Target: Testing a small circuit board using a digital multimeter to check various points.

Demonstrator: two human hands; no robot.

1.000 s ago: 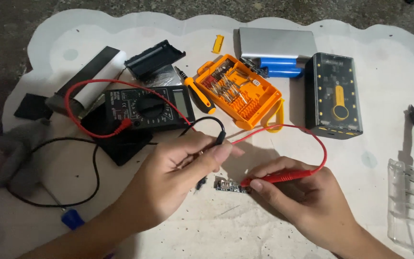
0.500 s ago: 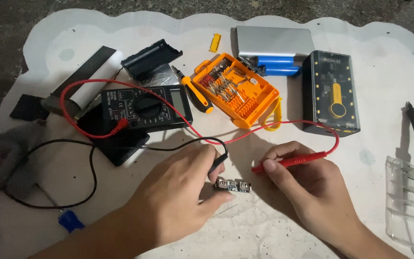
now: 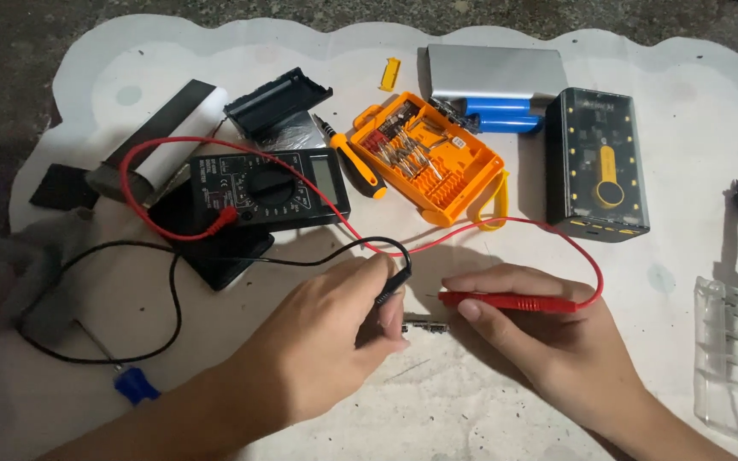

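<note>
Left hand [image 3: 326,341] pinched black probe [image 3: 392,286], tip down at small circuit board [image 3: 425,326] lying on white mat [image 3: 506,401] between both hands. Right hand [image 3: 548,341] gripped red probe [image 3: 510,301] pencil-style, tip aimed just above board's right end; couldn't tell if touching. Black multimeter [image 3: 271,188] sat further back, near orange bit case [image 3: 424,158]. Risk imo: board tiny and loose, so probe slip could bridge pads or flick it away. Red lead [image 3: 506,224] looped close to bit case, might snag.
</note>
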